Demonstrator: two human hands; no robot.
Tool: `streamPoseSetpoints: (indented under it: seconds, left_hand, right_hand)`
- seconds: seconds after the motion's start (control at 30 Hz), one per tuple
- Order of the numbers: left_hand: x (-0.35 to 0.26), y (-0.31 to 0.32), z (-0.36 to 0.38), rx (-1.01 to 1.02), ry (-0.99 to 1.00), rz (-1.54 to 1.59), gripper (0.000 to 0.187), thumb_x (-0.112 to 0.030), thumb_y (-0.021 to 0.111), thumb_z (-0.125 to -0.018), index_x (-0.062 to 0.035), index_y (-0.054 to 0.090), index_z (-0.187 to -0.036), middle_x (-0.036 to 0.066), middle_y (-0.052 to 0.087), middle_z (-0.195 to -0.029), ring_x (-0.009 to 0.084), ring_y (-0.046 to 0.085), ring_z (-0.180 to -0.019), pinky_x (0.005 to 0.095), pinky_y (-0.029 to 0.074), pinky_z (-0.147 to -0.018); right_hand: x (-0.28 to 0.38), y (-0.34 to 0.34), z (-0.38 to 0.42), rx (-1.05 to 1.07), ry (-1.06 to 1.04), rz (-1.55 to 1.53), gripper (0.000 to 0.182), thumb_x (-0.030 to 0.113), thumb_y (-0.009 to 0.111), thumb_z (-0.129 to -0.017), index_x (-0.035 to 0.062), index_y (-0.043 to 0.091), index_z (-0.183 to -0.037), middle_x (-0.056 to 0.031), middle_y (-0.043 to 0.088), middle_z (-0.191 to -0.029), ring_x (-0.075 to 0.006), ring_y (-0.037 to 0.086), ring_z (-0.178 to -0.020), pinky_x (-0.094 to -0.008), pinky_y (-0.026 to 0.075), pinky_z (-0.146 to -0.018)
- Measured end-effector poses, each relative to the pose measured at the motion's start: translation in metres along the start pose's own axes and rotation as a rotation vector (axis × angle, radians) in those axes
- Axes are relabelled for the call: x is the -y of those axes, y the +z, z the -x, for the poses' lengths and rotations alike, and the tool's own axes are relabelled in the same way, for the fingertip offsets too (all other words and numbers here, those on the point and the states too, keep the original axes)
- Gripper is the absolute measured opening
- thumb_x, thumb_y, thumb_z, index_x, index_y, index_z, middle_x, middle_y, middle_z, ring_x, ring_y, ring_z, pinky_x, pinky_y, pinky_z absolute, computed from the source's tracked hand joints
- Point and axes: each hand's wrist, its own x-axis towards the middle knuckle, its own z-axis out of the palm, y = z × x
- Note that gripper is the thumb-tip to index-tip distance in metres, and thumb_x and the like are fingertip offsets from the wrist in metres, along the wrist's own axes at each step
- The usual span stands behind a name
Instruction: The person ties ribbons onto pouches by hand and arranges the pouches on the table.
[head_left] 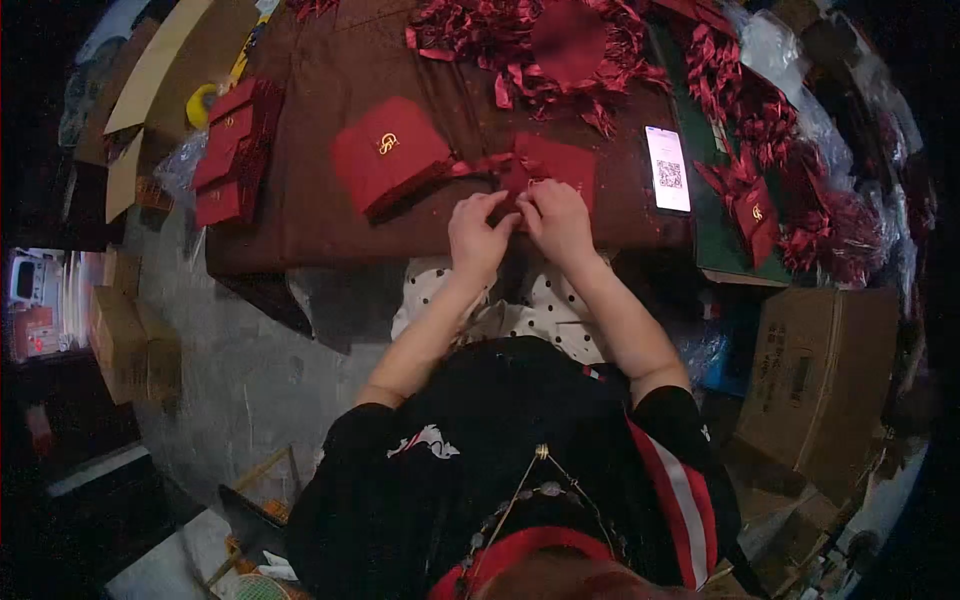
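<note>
A flat red pouch (560, 165) lies near the table's front edge, partly hidden by my fingers. My left hand (480, 230) is closed at the pouch's near left corner, thumb and fingertips drawn together. Over its near edge, my right hand (557, 218) is also closed, with bent fingers almost meeting the left ones. What the fingertips pinch is too small and covered to tell. A red satin ribbon (483, 165) runs across just beyond my hands, between the pouch and a stack of red pouches (392, 155) with a gold emblem.
More red pouches (232, 150) are stacked at the table's left edge. Piled red ribbons (520, 50) cover the back. A lit phone (668, 168) showing a QR code lies right. Beribboned pouches (755, 215) sit farther right, above a cardboard box (820, 370). Brown cloth (310, 210) covers the table.
</note>
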Motion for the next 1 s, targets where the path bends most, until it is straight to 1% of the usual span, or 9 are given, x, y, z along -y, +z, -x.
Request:
streamPoseSetpoints:
  seconds: [0.07, 0.13, 0.2, 0.27, 0.47, 0.67, 0.8, 0.97, 1.0]
  left_hand:
    - [-0.004, -0.003, -0.002, -0.003, -0.005, 0.018, 0.034, -0.015, 0.079, -0.072, -0.0069, 0.071, -0.104, 0.011, 0.067, -0.099, 0.0327, 0.059, -0.098, 0.0420, 0.048, -0.087]
    - [-0.012, -0.009, -0.002, 0.052, 0.006, -0.037, 0.033, -0.012, 0.077, -0.077, -0.0029, 0.071, -0.108, 0.013, 0.067, -0.104, 0.0329, 0.060, -0.103, 0.0414, 0.048, -0.092]
    - [-0.015, -0.009, -0.003, 0.069, -0.033, -0.030, 0.032, -0.011, 0.077, -0.078, -0.0036, 0.071, -0.109, 0.013, 0.067, -0.105, 0.0325, 0.058, -0.105, 0.0419, 0.047, -0.093]
    - [-0.010, -0.006, -0.003, 0.056, 0.042, -0.131, 0.032, -0.011, 0.077, -0.079, -0.0042, 0.070, -0.109, 0.012, 0.066, -0.107, 0.0319, 0.058, -0.107, 0.0421, 0.047, -0.094]
    - [-0.011, -0.010, 0.000, 0.137, -0.127, -0.038, 0.033, -0.015, 0.075, -0.083, -0.0045, 0.068, -0.113, 0.012, 0.065, -0.109, 0.0319, 0.057, -0.109, 0.0428, 0.047, -0.096]
    - [-0.006, -0.010, -0.002, 0.106, -0.117, -0.017, 0.039, -0.019, 0.079, -0.080, -0.0016, 0.069, -0.114, 0.016, 0.067, -0.108, 0.0327, 0.059, -0.109, 0.0421, 0.047, -0.096]
    - [-0.004, -0.012, -0.005, 0.141, -0.108, -0.023, 0.041, -0.018, 0.079, -0.079, -0.0011, 0.069, -0.115, 0.016, 0.068, -0.108, 0.0334, 0.060, -0.109, 0.0419, 0.047, -0.096]
    - [0.001, -0.013, -0.006, 0.177, -0.065, -0.060, 0.043, -0.016, 0.079, -0.080, -0.0007, 0.067, -0.119, 0.016, 0.067, -0.114, 0.0340, 0.060, -0.109, 0.0419, 0.047, -0.097]
    - [0.002, -0.011, -0.006, 0.188, -0.096, -0.062, 0.043, -0.014, 0.078, -0.079, -0.0013, 0.067, -0.119, 0.017, 0.066, -0.116, 0.0347, 0.059, -0.110, 0.0422, 0.047, -0.097]
  right_hand:
    - [-0.001, 0.001, 0.000, -0.009, -0.004, 0.034, 0.007, 0.010, 0.069, -0.082, 0.0060, 0.065, -0.085, -0.0115, 0.061, -0.084, -0.0335, 0.060, -0.080, -0.0456, 0.048, -0.073]
    - [-0.001, -0.001, -0.001, -0.003, -0.016, -0.032, 0.007, 0.011, 0.069, -0.082, 0.0058, 0.065, -0.083, -0.0115, 0.060, -0.081, -0.0339, 0.060, -0.079, -0.0463, 0.048, -0.072]
    - [-0.001, -0.004, -0.003, 0.067, 0.044, -0.019, 0.009, 0.012, 0.070, -0.082, 0.0048, 0.064, -0.083, -0.0120, 0.061, -0.081, -0.0347, 0.060, -0.079, -0.0468, 0.048, -0.072]
    - [-0.001, -0.003, -0.002, 0.043, 0.041, -0.048, 0.011, 0.013, 0.071, -0.082, 0.0039, 0.064, -0.084, -0.0133, 0.062, -0.083, -0.0355, 0.061, -0.081, -0.0472, 0.049, -0.072]
    - [-0.002, 0.000, 0.006, 0.129, 0.017, -0.098, 0.013, 0.010, 0.068, -0.086, 0.0031, 0.068, -0.096, -0.0154, 0.064, -0.092, -0.0363, 0.062, -0.091, -0.0461, 0.050, -0.083]
    - [-0.004, -0.002, 0.001, 0.104, 0.039, -0.123, 0.013, 0.009, 0.069, -0.084, 0.0024, 0.067, -0.096, -0.0138, 0.065, -0.091, -0.0354, 0.063, -0.090, -0.0449, 0.051, -0.081]
    - [-0.003, 0.000, -0.002, 0.110, 0.145, -0.109, 0.012, 0.010, 0.070, -0.085, 0.0038, 0.068, -0.095, -0.0130, 0.066, -0.091, -0.0336, 0.064, -0.091, -0.0428, 0.051, -0.079]
    - [-0.004, 0.005, 0.001, 0.097, -0.048, -0.047, 0.011, 0.009, 0.069, -0.084, 0.0037, 0.064, -0.093, -0.0139, 0.061, -0.087, -0.0363, 0.060, -0.086, -0.0467, 0.048, -0.078]
    - [-0.008, 0.006, 0.002, 0.163, -0.054, -0.062, 0.011, 0.009, 0.068, -0.085, 0.0038, 0.064, -0.093, -0.0145, 0.060, -0.090, -0.0354, 0.059, -0.089, -0.0458, 0.048, -0.078]
